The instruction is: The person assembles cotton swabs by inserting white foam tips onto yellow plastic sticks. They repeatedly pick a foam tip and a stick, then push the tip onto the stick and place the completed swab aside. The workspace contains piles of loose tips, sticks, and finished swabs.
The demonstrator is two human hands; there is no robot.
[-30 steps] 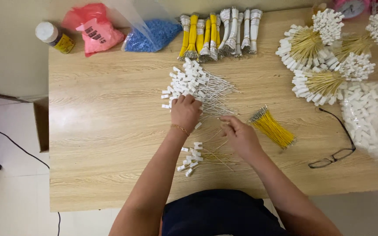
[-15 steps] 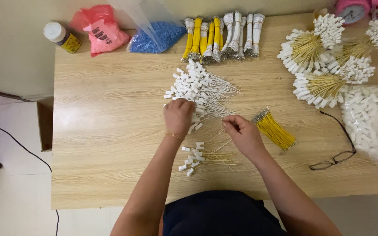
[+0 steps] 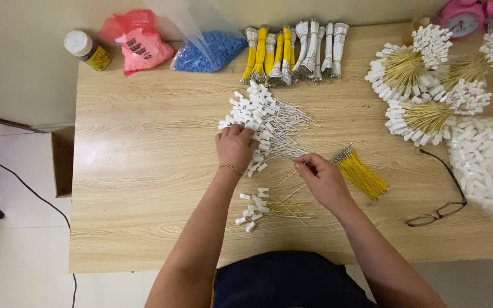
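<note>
**Head view: sorting white-capped wires at the middle of the table**

A fanned pile of white-capped wires lies at the centre of the wooden table, caps toward ten o'clock, thin tails spreading toward three o'clock. The left hand rests on the pile's lower edge, fingers curled down over the caps; whether it grips any I cannot tell, since the fingertips are hidden under the knuckles. The right hand, at four o'clock from the pile, has thumb and forefinger pinched together on what looks like the tail end of one or a few wires, the other fingers loosely folded.

To do this well, I would judge, the left hand should pin the caps flat so the pile does not drag, while the right draws along the wire's own line, not across it, to avoid tangling.

At six o'clock from the pile, just below both hands, a small bunch of capped wires lies apart. A yellow wire bundle sits just beside the right hand at three o'clock. Farther out: finished capped bundles at two o'clock, spectacles at four, a blue bag and a pink bag at eleven.
</note>
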